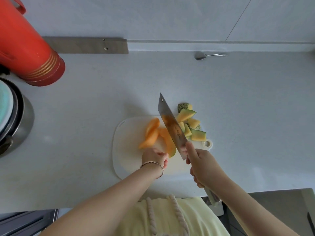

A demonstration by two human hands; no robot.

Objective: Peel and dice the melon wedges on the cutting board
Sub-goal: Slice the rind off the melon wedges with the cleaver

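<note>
Right hand has its grip clenched on the handle of a cleaver, index finger laid up along the blade side, probably for steering. Blade runs diagonally from near-right to far-left, tilted, with its edge against the wedge.

Left hand pinches the near tip of a melon wedge that has rind showing at that end. Grip closed on the wedge, fingers kept at the end, clear of the blade path. Reads as a pin to stop the wedge sliding while the rind comes off.

Two more orange wedges lie just left of it on the cutting board, touching each other. They look already peeled, no rind visible from here.

Rind scraps with green skin and pale flesh are piled at the board's far right corner, some spilling onto the counter. Parked there to keep the cutting zone free, I'd guess.

Judgement: peeling stage, last wedge in hand; no dice visible yet, so dicing is all still to do.

Risk: wet, curved fruit on a smooth board, big blade close to the left fingertips. If the wedge rolls, the edge goes toward the thumb.

Off to the side: a red thermos and a steel pot far left, a spoon at the back. None in the way.
</note>
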